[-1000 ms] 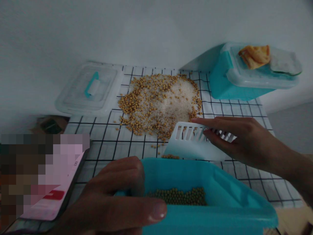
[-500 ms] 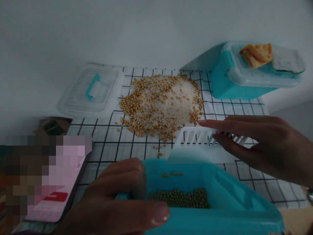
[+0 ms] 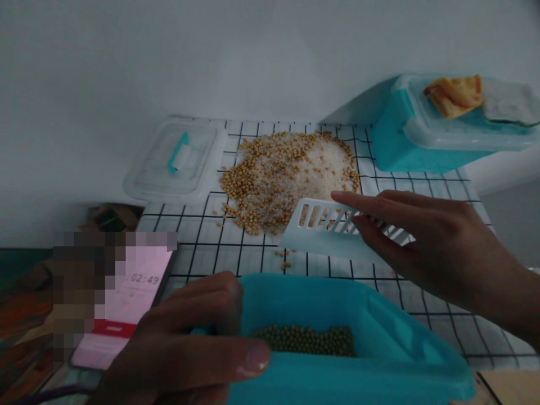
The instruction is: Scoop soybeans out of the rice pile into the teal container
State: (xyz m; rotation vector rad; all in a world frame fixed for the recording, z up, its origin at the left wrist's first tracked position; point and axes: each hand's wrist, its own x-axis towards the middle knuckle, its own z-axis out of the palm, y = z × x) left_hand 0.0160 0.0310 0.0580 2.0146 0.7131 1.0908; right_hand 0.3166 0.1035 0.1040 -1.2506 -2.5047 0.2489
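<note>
Between the open turquoise bin (image 3: pixel 371 363) and the heap of soybeans and rice (image 3: pixel 291 174), the right-hand passage is blocked by the white slotted scoop (image 3: pixel 320 239) and the right hand (image 3: pixel 426 242). Left of the scoop, a strip of gridded tablecloth (image 3: pixel 230 261) is left open, dotted only by a few stray soybeans (image 3: pixel 286 265). Entry over the bin's left end is obstructed by the left hand (image 3: pixel 189 337); its right half can be reached from above. Farther back, a lane is left between heap and lidded turquoise box (image 3: pixel 415 152), closed off behind by the wall (image 3: pixel 253 56).
</note>
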